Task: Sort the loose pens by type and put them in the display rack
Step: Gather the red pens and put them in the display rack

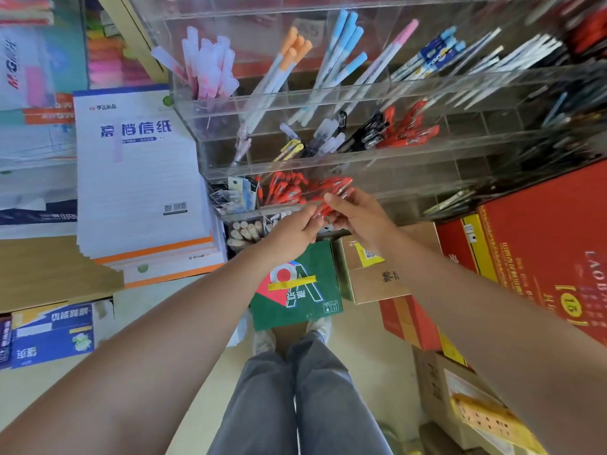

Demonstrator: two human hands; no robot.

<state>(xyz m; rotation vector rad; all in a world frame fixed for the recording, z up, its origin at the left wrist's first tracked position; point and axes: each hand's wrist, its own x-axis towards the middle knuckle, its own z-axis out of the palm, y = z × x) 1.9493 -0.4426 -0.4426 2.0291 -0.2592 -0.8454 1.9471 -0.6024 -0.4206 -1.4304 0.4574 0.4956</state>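
Bunch of red pens is gripped in right hand, fingers curled round it. Near ends are pinched by left hand, probably so the bunch is squared up before being dropped in. Bunch is held just in front of the low compartment of the display rack, where matching red ones are stored, so type is matched. Other types are kept in separate compartments above.

Two hands, one bunch of red pens, one display rack
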